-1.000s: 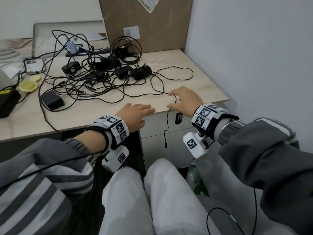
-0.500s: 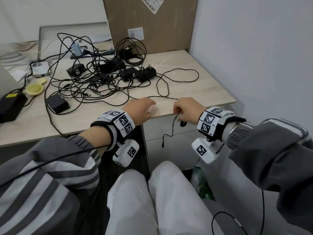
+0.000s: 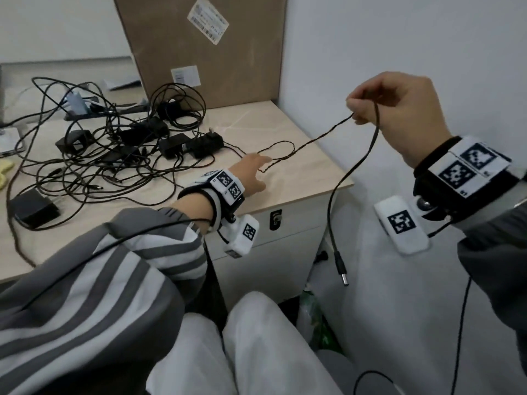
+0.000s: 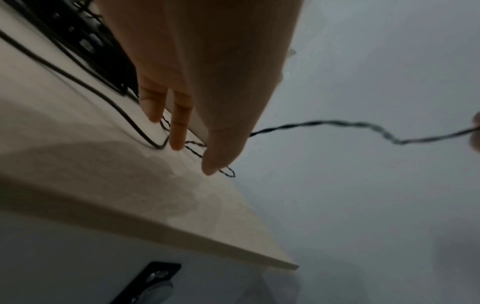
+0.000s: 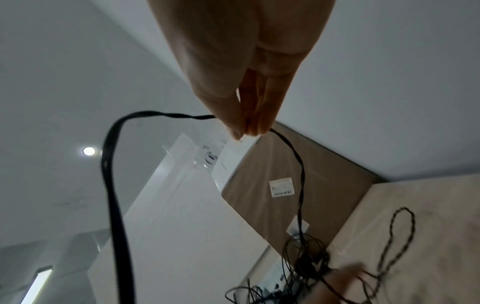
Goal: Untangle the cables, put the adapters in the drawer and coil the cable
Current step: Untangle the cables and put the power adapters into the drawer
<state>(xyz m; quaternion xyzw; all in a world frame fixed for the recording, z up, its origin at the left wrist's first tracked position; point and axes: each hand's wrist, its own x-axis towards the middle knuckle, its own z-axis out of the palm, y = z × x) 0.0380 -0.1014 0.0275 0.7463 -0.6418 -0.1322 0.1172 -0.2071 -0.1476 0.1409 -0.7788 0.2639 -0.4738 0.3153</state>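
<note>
a: what is your right hand [image 3: 399, 115] doing?
b: pinching the black cable [image 3: 346, 178], up at two o'clock. its plug [image 3: 341, 273] hangs down.
a: and your left hand [image 3: 251, 175]?
b: fingers [image 4: 179, 125] straight, on the desk [image 3: 299, 178] by the cable's loop [image 3: 278, 153]. adapters [image 3: 188, 143] sit at eleven o'clock.

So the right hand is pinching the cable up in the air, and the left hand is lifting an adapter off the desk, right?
Not quite. The right hand does pinch the cable in the air, but the left hand lifts no adapter: its fingers reach flat to the cable's loop on the desk. The left wrist view shows this.
</note>
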